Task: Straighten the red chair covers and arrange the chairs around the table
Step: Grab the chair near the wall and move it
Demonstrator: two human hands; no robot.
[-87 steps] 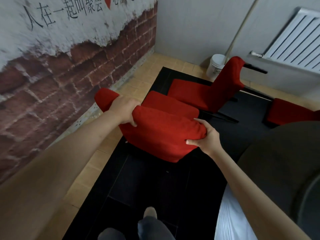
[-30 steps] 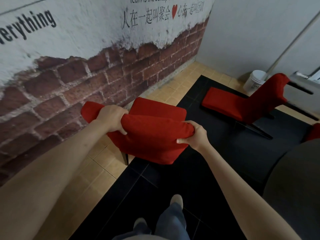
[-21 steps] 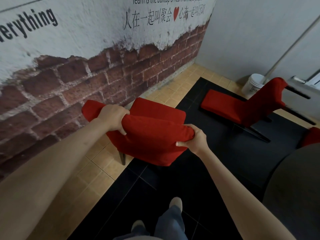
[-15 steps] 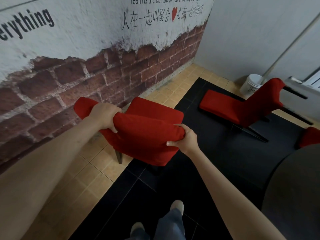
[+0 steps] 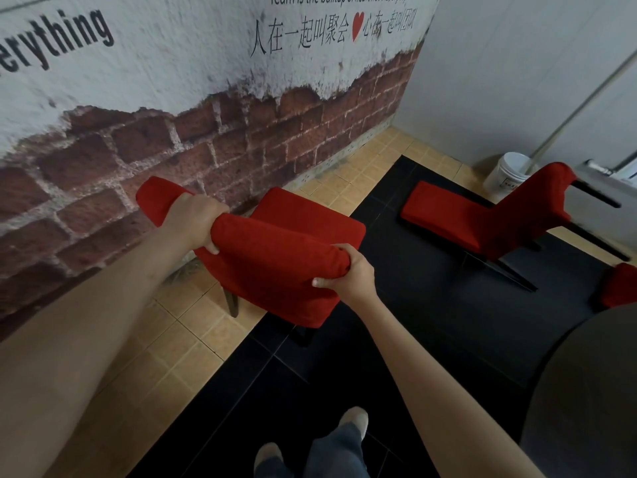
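Against the brick wall [image 5: 241, 139] at ten o'clock stands a red chair [image 5: 275, 270], its backrest toward the person, straddling tan tiles and black floor [image 5: 431, 305]. At four o'clock curves the dark table [image 5: 586, 391]. At two o'clock a second chair [image 5: 499, 219] lies tipped over, legs pointing right, a white bucket [image 5: 506, 174] just behind it. Both hands grip the near chair's covered backrest top: left hand [image 5: 196, 219] with fingers curled over the left end, right hand [image 5: 348, 274] pinching the right corner, thumb underneath.
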